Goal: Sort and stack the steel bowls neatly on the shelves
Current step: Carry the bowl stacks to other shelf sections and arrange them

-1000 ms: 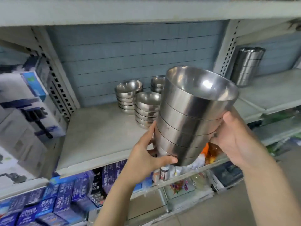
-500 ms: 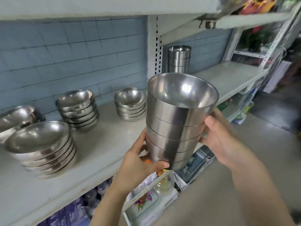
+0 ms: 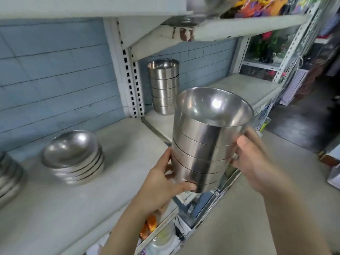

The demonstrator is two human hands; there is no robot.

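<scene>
left hand (image 3: 161,183): i see fingers wrapped under the nested bowls (image 3: 207,144).
right hand (image 3: 257,162): curled against their side.
risk: tilted over the shelf (image 3: 128,140) front edge; bowls could slide apart.

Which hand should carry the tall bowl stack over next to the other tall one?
Probably the left hand: its fingers curl under the held stack, bearing the weight. The right hand only steadies the side. The matching stack stands on the right shelf bay, so both likely move together.
</scene>
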